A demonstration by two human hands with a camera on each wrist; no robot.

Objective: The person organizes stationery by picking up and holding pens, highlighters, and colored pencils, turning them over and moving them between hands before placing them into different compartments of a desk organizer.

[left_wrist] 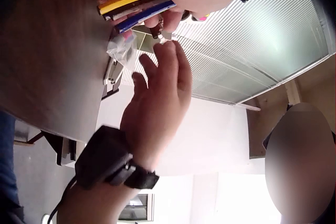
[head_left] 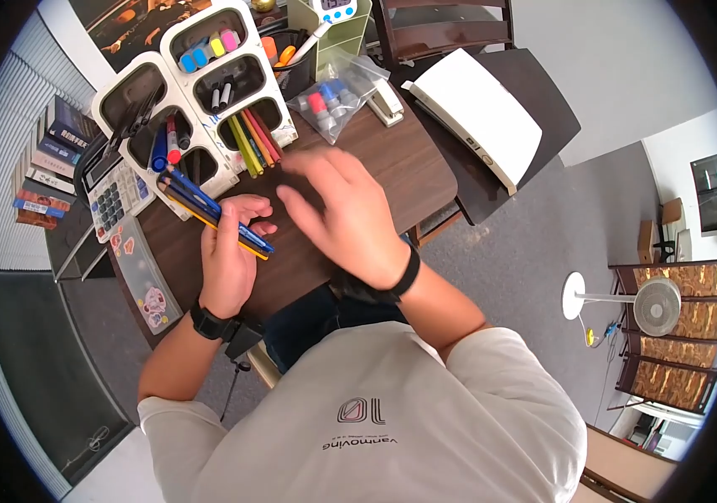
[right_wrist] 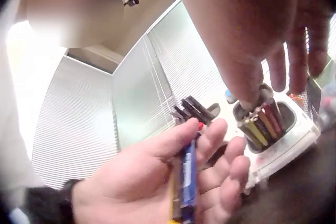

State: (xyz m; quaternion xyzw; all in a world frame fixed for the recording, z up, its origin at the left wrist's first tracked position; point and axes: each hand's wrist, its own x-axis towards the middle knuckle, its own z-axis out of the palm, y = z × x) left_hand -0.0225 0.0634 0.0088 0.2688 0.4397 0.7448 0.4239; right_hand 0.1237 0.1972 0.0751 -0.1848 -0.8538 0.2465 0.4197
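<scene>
A bunch of pencils [head_left: 256,241], blue, dark and yellow, lies across the palm of my left hand [head_left: 228,260]. The thumb and curled fingers of that hand grip them, and their far ends reach the organizer. Over the desk to the right, my right hand [head_left: 348,210] has its fingers loosely extended, with nothing held. Its fingertips hang close to a bundle of coloured pencils [right_wrist: 262,124] in the organizer's near right compartment. The white desk organizer [head_left: 217,149] also holds highlighters [head_left: 209,52], black markers [head_left: 221,94] and blue and red pens [head_left: 173,144].
A bag of glue sticks [head_left: 333,101] and a stapler [head_left: 387,102] lie right of the organizer, by a mesh cup [head_left: 294,77]. On the left are a calculator [head_left: 115,201], a stickered case [head_left: 144,277] and books [head_left: 61,151]. A chair bears a white box [head_left: 484,109].
</scene>
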